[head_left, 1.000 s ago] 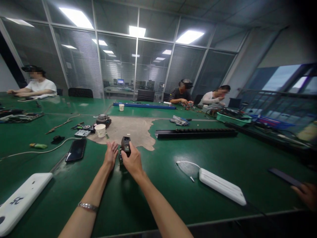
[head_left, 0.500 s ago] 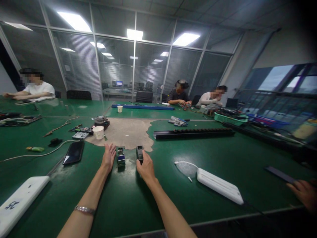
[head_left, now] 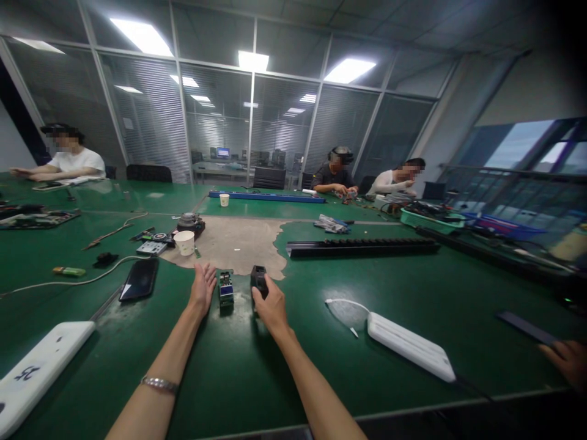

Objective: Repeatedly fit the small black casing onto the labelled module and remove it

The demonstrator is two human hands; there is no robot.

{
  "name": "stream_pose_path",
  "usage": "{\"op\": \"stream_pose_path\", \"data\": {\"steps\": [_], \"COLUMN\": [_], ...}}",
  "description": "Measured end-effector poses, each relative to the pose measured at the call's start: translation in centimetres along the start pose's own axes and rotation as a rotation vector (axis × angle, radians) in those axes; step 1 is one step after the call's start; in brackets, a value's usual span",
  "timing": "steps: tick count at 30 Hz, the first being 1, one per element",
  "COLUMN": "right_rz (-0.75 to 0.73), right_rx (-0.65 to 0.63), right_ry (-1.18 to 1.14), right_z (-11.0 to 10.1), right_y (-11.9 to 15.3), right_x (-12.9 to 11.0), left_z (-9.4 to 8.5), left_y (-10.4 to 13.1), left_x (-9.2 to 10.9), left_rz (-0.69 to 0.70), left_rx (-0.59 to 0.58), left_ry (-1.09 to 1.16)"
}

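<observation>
Grasping the black casing (head_left: 258, 278) in your right hand (head_left: 270, 305), left hand (head_left: 202, 290) open beside 1 circuit module (head_left: 225, 289) on the table (head_left: 275, 366): lift casing straight, steady module.

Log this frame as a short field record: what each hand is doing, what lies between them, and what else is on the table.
left hand: left hand open, flat on the green table, beside the circuit module
right hand: right hand gripping the black housing
between hands: circuit module, lying alone
nearby: black phone, paper cup, white power strip
others: three people seated far side
</observation>
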State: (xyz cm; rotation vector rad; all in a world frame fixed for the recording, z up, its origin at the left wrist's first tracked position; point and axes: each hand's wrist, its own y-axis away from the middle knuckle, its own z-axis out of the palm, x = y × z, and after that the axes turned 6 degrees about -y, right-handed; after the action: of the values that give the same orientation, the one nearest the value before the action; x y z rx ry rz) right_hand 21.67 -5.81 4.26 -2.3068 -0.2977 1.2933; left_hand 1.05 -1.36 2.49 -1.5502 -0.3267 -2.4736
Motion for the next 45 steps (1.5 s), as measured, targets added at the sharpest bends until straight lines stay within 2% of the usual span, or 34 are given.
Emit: {"op": "stream_pose_path", "data": {"steps": [3, 6, 11, 15, 19, 24, 30, 34, 39, 45], "right_rz": [-0.031, -0.069, -0.144, -0.143, -0.090, -0.072, -0.112, -0.085, -0.037, -0.107], "right_rx": [-0.007, -0.069, -0.143, -0.167, -0.252, -0.299, -0.281, -0.263, -0.177, -0.142], "right_ry": [-0.068, -0.098, -0.032, 0.051, 0.123, 0.123, 0.061, 0.056, 0.068, -0.032], "right_z": [0.6, 2.0, 4.5, 5.3, 5.7, 6.1, 6.6, 7.2, 7.7, 6.8], "right_y": [-0.7, -1.0, -0.9, -1.3, -1.5, 0.1, 1.3, 1.0, 1.6, 0.5], "right_x": [-3.0, -5.3, -6.8, -7.1, -6.9, -5.4, -4.2, -4.5, -5.0, -6.0], "left_z": [0.0, 0.1, -0.1, -0.2, -0.2, -0.2, -0.1, 0.1, 0.2, 0.2], "left_y": [0.0, 0.1, -0.1, -0.4, -0.2, 0.2, 0.2, 0.3, 0.3, 0.0], "left_x": [0.1, 0.3, 0.5, 0.4, 0.4, 0.7, 0.8, 0.8, 0.5, 0.2], "left_rz": [0.000, -0.018, -0.036, -0.024, -0.015, 0.002, 0.004, -0.006, -0.002, -0.001], "left_rx": [-0.009, -0.022, -0.001, 0.014, 0.016, 0.029, 0.021, 0.028, 0.011, 0.019], "left_ry": [-0.003, -0.012, -0.001, -0.006, -0.028, -0.057, -0.040, -0.026, -0.035, -0.014]}}
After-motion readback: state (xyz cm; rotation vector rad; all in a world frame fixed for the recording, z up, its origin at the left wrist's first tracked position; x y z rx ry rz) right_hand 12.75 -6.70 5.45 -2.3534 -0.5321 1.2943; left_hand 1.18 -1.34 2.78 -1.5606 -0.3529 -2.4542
